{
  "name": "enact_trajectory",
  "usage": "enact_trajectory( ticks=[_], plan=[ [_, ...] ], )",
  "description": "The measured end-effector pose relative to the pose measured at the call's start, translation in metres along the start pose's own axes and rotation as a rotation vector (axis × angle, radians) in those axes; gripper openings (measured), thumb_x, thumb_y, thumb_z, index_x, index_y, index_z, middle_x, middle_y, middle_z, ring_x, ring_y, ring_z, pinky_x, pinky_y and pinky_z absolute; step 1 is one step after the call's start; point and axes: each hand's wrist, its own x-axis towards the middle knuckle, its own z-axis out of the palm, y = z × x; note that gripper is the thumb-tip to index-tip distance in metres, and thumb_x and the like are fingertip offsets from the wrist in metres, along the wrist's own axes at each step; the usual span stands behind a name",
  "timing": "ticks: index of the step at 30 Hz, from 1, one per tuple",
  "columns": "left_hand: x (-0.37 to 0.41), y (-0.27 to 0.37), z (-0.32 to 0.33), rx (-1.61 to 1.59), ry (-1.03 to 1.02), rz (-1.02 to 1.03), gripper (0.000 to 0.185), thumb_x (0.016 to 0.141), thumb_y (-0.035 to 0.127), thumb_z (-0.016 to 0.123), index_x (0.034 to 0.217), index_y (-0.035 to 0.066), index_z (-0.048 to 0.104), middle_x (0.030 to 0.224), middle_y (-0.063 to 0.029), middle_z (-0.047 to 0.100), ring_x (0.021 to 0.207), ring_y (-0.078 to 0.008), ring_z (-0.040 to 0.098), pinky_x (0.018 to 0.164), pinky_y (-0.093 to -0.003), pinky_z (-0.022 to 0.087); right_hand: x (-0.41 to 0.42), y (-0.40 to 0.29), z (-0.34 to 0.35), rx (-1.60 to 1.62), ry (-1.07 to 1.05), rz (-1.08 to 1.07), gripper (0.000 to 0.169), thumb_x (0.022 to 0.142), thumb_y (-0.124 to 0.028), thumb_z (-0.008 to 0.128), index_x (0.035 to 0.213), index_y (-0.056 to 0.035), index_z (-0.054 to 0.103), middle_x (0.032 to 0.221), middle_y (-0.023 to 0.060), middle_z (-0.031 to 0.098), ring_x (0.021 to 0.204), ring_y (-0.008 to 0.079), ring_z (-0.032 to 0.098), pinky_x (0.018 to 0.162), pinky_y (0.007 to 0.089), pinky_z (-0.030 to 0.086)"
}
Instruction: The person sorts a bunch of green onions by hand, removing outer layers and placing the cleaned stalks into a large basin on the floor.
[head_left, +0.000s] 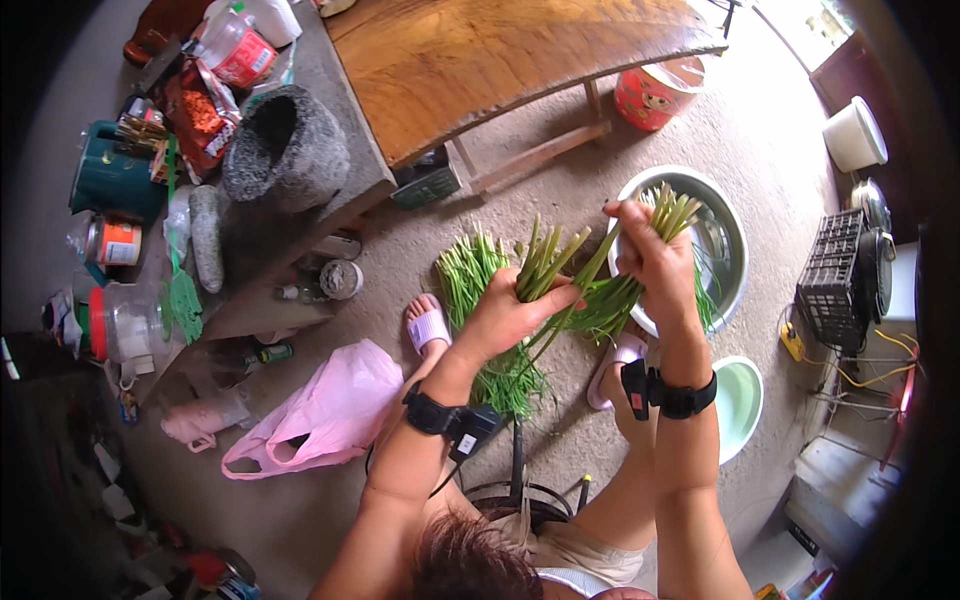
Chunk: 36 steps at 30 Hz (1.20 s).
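Note:
My left hand (510, 309) grips a bunch of long green stalks (546, 262), their pale cut ends pointing up. My right hand (660, 259) is closed on a second, thicker bunch (675, 214), whose leaves hang down behind the wrist. A few loose stalks (592, 266) stretch between the two hands. Below them, a pile of the same greens (471, 276) lies on the concrete floor between my slippered feet. Just behind my right hand stands a round metal basin (739, 247), partly hidden by the hand and the leaves.
A pink plastic bag (337, 401) lies to the left. A pale green basin (739, 409) sits by my right forearm. Ahead are a wooden table (510, 60) and a red bucket (652, 97). A stone mortar (292, 150) rests on the left counter; a black crate (829, 277) stands right.

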Motion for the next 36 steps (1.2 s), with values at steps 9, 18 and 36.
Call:
enact_trajectory(
  ticks=[9,18,36],
  plan=[
    [-0.003,0.006,-0.008,0.069,-0.096,-0.132,0.021,0.088,0.022,0.066,0.088,0.002,0.071,0.068,-0.0016,0.068,0.046,-0.0022,0.045,0.04,-0.0203,0.034,0.004,-0.011,-0.036,0.121,0.218,-0.033,0.026,0.094,-0.027,0.058,0.096,-0.0027,0.064,0.059,-0.0083,0.035,0.048,0.0022,0.03,0.048,0.0202,0.03],
    [-0.008,0.007,-0.019,0.131,-0.082,-0.198,0.019,0.086,0.022,0.068,0.085,0.003,0.071,0.066,-0.0018,0.067,0.045,-0.002,0.047,0.04,-0.0196,0.034,0.017,-0.008,-0.08,0.26,0.336,-0.119,0.022,0.094,-0.023,0.058,0.098,-0.0024,0.064,0.059,-0.0096,0.033,0.048,0.0018,0.027,0.049,0.0206,0.03],
    [-0.011,-0.003,-0.083,0.249,0.145,-0.252,0.022,0.084,0.024,0.069,0.082,0.002,0.069,0.068,0.001,0.065,0.056,-0.0037,0.051,0.051,-0.0214,0.038,0.005,-0.025,-0.143,0.67,0.322,-0.232,0.02,0.101,-0.022,0.044,0.107,-0.0055,0.054,0.06,-0.0075,0.037,0.044,0.0021,0.028,0.049,0.0174,0.04]
  ],
)
